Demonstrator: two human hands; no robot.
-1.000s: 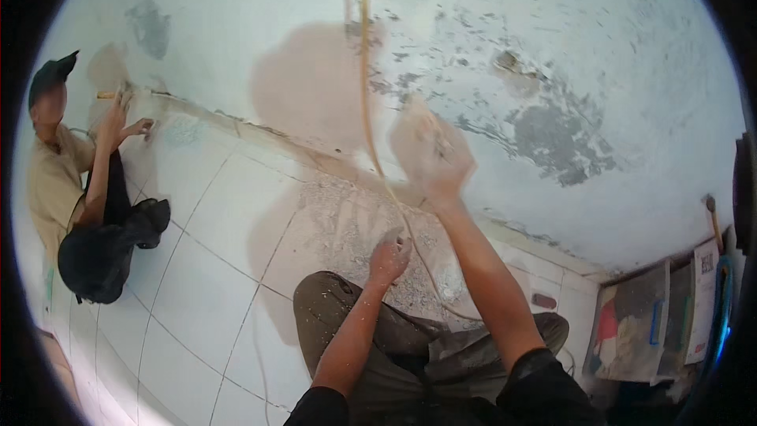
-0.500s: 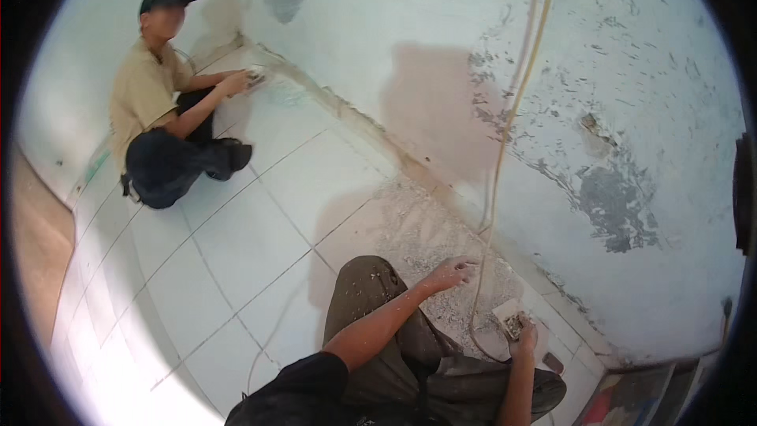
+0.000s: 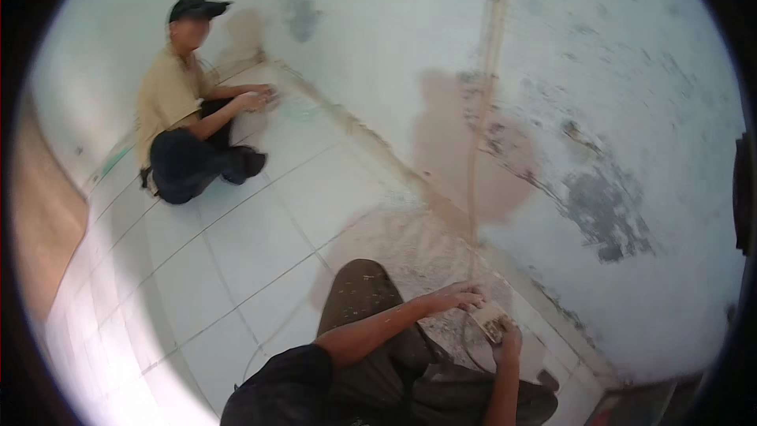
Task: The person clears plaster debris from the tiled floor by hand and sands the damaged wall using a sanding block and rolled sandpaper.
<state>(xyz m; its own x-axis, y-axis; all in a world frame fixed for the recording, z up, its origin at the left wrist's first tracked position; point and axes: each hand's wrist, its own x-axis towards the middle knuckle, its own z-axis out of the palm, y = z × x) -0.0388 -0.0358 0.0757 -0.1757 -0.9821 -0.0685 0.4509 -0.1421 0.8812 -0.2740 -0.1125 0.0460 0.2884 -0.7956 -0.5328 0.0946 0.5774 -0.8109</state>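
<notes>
My left hand has its fingers bent at the upper corner of a pale, flat rectangular piece caked with grit. My right hand grips the lower end of the same piece, low in front of my bent legs, at the right. Beneath and around it lies pale dust and rubble on the tiles. A yellowish cord runs down the wall to the floor beside my hands; motion blurs it.
A person in a beige shirt and dark cap squats by the corner at the left, hands low. A stained, flaking wall rises ahead. A brown panel stands at far left, some containers at bottom right, partly cut off.
My view has swung left. My right hand has come down from beside the wall to near the floor, and my left hand has moved right to meet it at the pale piece.
</notes>
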